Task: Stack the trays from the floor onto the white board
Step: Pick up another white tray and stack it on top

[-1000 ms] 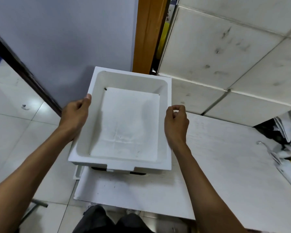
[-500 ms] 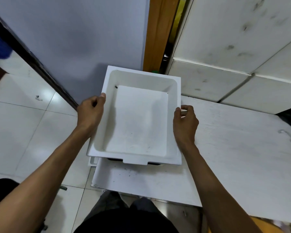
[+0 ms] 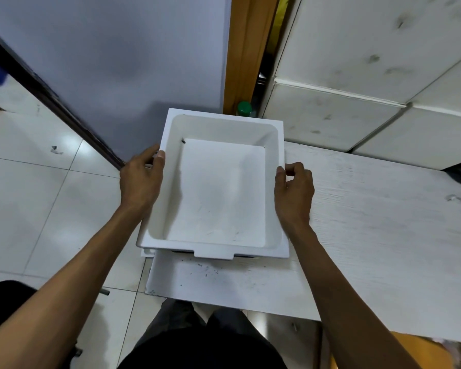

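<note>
White-grained worktop [image 3: 370, 235] runs off the right edge. On its left end a white tray [image 3: 218, 190] sits nested on another that is almost wholly hidden; its basin looks empty, no writing legible. Left hand [image 3: 140, 179] and right hand [image 3: 294, 194] pinch its side rims.

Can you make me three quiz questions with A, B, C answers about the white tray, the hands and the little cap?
1. Where is the white tray?
A. on the floor tiles
B. over the white board's left end
C. leaning on the wall

2. What colour is the small cap behind the tray?
A. green
B. red
C. blue

3. How is the tray held?
A. one hand
B. no hands
C. both hands

Answers: 1 B, it sits above the white board. 2 A, the cap is green. 3 C, the left hand and right hand grip opposite rims.
</note>
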